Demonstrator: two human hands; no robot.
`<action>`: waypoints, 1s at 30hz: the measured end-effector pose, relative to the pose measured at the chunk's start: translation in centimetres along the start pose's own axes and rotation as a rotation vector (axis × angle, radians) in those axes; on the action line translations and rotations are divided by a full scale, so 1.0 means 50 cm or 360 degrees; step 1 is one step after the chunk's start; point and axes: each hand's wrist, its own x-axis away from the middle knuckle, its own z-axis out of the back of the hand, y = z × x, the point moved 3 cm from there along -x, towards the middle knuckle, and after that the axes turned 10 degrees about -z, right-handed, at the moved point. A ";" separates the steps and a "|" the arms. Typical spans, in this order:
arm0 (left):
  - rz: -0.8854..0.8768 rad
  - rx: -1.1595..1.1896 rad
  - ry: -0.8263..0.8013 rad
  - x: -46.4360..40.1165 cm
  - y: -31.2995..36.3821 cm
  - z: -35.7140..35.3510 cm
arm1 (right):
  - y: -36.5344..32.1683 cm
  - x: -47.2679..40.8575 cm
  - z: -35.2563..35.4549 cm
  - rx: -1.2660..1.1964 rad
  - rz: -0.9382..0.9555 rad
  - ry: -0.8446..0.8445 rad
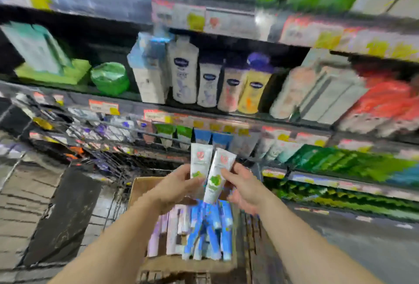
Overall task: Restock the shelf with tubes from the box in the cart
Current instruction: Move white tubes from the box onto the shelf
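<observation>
Above the cardboard box (141,187) in the wire cart (108,161), both hands hold white tubes with green and pink marks. My left hand (175,187) grips one upright tube (200,161). My right hand (243,187) holds a second, tilted tube (218,173) beside it, and the two tubes touch. Blue and pale lilac tubes (205,232) lie packed in the box below. The shelf row (195,135) straight ahead carries standing tubes with green and blue tops. The whole view is blurred.
Lotion bottles (229,84) and a green jar (110,78) fill the shelf above. Green packs (335,159) line the lower right shelf. Price tags run along the shelf edges. A dark flattened sheet (65,213) lies in the cart on the left. Grey floor shows at right.
</observation>
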 end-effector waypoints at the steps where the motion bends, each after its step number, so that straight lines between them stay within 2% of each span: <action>1: -0.0066 0.0042 -0.0084 -0.009 0.043 -0.036 | -0.033 0.035 0.018 0.0026 0.0086 0.0021; 4: -0.0254 0.0024 -0.0277 -0.024 0.158 -0.159 | -0.116 0.155 0.093 0.0101 0.0327 0.0147; 8: -0.0513 -0.0214 -0.0364 -0.033 0.267 -0.364 | -0.180 0.336 0.242 0.0063 0.0558 0.0316; 11: -0.0572 -0.0182 -0.0401 -0.025 0.317 -0.561 | -0.187 0.476 0.386 0.0061 0.0692 0.0456; 17: -0.0653 -0.0192 -0.0737 0.009 0.383 -0.983 | -0.151 0.752 0.697 0.0153 0.0677 0.0822; 20: -0.0742 -0.0155 -0.0850 0.024 0.413 -1.120 | -0.151 0.849 0.785 0.0229 0.0695 0.0998; 23: -0.0760 -0.0108 -0.0835 0.009 0.445 -1.239 | -0.164 0.932 0.877 0.0184 0.0819 0.1124; 27: -0.0756 -0.0133 -0.0666 -0.050 0.486 -1.336 | -0.173 0.974 0.972 -0.0056 0.0907 0.1097; 30: -0.0691 0.0013 -0.0632 -0.093 0.525 -1.390 | -0.199 0.979 1.043 -0.0166 0.0976 0.1136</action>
